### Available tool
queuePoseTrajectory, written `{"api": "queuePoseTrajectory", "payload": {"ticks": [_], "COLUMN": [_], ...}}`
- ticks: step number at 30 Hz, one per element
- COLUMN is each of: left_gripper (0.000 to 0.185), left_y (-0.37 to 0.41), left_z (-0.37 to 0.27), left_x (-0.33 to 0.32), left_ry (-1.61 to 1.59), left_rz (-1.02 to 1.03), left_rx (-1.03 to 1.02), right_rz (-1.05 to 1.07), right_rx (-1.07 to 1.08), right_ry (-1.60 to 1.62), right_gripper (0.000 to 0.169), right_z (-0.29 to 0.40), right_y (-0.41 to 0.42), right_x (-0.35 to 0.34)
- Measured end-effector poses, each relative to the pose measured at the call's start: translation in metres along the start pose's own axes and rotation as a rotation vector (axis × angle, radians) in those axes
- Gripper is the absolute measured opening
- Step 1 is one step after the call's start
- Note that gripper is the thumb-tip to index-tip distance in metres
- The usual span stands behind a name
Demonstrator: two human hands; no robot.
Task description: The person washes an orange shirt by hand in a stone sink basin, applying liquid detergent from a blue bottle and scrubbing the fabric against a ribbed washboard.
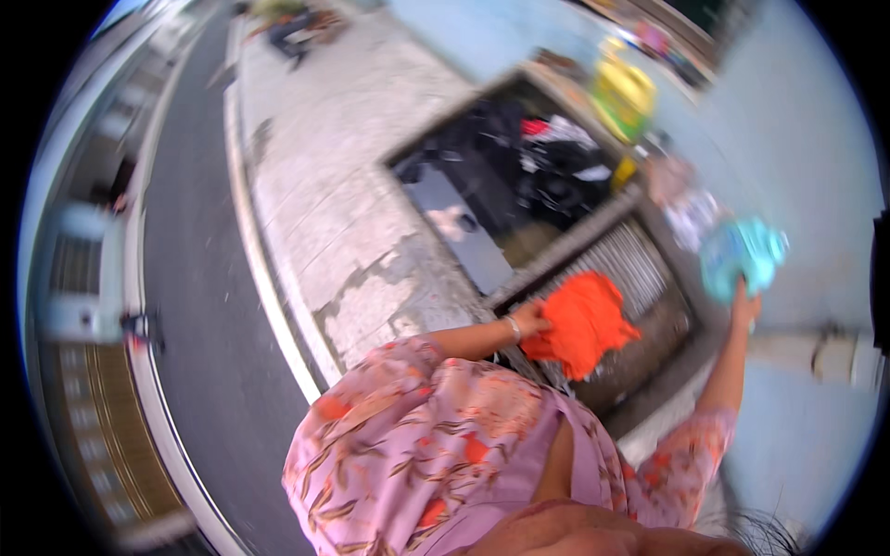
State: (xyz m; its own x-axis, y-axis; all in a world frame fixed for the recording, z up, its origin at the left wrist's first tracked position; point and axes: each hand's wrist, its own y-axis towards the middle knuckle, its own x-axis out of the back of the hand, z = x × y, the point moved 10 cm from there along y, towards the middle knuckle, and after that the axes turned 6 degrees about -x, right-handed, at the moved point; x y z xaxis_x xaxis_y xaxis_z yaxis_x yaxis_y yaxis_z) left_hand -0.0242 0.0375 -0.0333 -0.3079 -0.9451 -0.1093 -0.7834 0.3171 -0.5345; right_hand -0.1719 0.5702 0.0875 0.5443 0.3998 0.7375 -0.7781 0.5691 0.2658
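My left hand (532, 320), with a bracelet at its wrist, grips the edge of a bright orange cloth (583, 325). That cloth lies bunched over the washing area of a concrete laundry sink, partly covering its ribbed washboard (626, 260). Out to the right, my right hand (746, 306) holds a translucent teal plastic jug (740, 257) beside the wall. Motion blur hides the jug's details. Beyond the washboard, the water-filled basin (480, 187) has dark clothes (560, 174) in it, with some red and white pieces among them.
A yellow plastic jug (621, 94) stands on the basin's far right rim. White and pinkish bags (685, 201), blurred, rest along the right ledge. A pale blue wall (799, 153) bounds the right side. Pavement (348, 174) and a street (195, 208) lie left; a person (288, 31) is far off.
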Motion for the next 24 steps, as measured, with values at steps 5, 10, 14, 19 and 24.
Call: {"api": "queuePoseTrajectory", "payload": {"ticks": [5, 10, 14, 19, 24], "left_gripper": [0.031, 0.029, 0.025, 0.024, 0.021], "left_y": [0.007, 0.028, 0.032, 0.030, 0.024], "left_z": [0.019, 0.031, 0.032, 0.033, 0.032], "left_x": [0.002, 0.003, 0.004, -0.001, -0.002], "left_ry": [-0.052, 0.239, 0.120, -0.060, -0.019], "left_rz": [-0.009, 0.046, 0.104, 0.155, 0.182], "left_rx": [0.031, -0.001, -0.057, 0.076, 0.099], "right_rz": [0.058, 0.420, 0.572, 0.534, 0.604], "right_rx": [-0.238, -0.257, -0.113, -0.132, -0.123], "right_ry": [0.135, 0.289, -0.023, 0.004, -0.178], "right_gripper": [0.042, 0.032, 0.033, 0.037, 0.038], "right_z": [0.045, 0.106, 0.168, 0.213, 0.217], "right_y": [-0.061, -0.148, -0.207, -0.270, -0.329], "right_x": [0.031, 0.053, 0.080, 0.111, 0.105]}}
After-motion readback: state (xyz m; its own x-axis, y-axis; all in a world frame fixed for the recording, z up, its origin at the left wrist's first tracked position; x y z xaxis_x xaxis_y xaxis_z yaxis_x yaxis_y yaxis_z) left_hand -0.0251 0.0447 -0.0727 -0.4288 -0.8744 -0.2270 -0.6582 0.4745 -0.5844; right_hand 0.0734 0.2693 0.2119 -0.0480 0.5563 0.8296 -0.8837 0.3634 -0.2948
